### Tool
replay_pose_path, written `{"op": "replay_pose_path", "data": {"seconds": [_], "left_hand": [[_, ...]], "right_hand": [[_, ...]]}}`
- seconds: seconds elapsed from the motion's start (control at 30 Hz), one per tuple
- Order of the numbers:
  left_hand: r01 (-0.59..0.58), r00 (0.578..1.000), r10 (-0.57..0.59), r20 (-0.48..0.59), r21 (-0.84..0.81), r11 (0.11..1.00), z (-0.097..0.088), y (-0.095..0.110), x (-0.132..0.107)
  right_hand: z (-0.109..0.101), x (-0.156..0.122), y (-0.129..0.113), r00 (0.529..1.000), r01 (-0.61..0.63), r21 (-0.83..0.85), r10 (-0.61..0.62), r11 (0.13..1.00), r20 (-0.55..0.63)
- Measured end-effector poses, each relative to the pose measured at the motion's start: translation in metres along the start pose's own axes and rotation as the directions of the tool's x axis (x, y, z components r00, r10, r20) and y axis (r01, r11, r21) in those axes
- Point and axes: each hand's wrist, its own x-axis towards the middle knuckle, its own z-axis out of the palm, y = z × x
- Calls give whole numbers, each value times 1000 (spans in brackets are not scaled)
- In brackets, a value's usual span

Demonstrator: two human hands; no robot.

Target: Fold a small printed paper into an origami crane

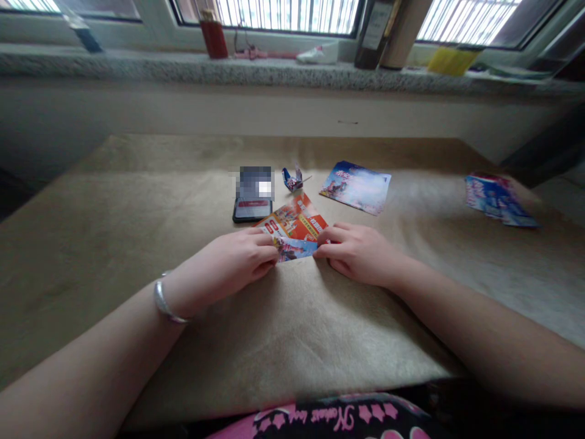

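A printed paper flyer (299, 221) lies on the table between my hands, its orange side up. The edge nearest me is folded over, showing a blue strip. My left hand (247, 253) presses the left end of that fold, fingers curled together on the paper. At the right end, my right hand (354, 250) pinches the same fold with bent fingers. Just beyond the flyer stands a small folded paper figure (292, 179) in blue and pink. A phone (253, 209) lies to its left, with part of its screen blurred out.
A blue printed sheet (359, 186) lies behind my right hand. Several similar leaflets (498, 200) are fanned out at the table's right. Along the stone windowsill (274, 72) stand a red container (212, 38), a dark box (372, 33) and a yellow item (452, 60).
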Motion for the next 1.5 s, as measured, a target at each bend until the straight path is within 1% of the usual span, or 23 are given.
{"op": "replay_pose_path", "data": {"seconds": [0.07,0.17,0.37,0.53,0.63,0.73,0.93,1.07,1.33,1.5], "left_hand": [[1,1000,0,31,-32,999,0,-3,-1],[-11,999,15,46,-71,997,1,-6,-2],[-57,998,58,1,-120,991,2,-11,-3],[-41,999,44,12,-172,984,1,-14,-3],[-18,1000,18,-1,-163,986,2,-14,-3],[14,1000,-13,11,-143,990,4,-13,-3],[-39,999,37,-23,-134,990,3,-13,-4],[-61,998,62,2,-154,986,1,-13,-3],[-47,999,51,14,-196,980,-1,-14,-4],[-17,1000,18,7,-205,979,0,-13,-3]], "right_hand": [[0,0,0,1000,1,1,-1,1000,5],[1,-1,1,1000,2,1,-2,1000,17],[1,-2,1,1000,1,17,-1,1000,12],[1,-3,1,1000,6,23,-6,1000,10],[1,-3,1,1000,7,20,-8,1000,5],[1,-3,1,1000,5,20,-6,1000,9],[-1,-5,3,1000,5,46,-7,999,27],[-4,-8,5,999,-16,78,13,997,44],[-10,-14,12,999,-29,109,24,994,41],[-14,-15,15,998,-43,125,38,991,43]]}}
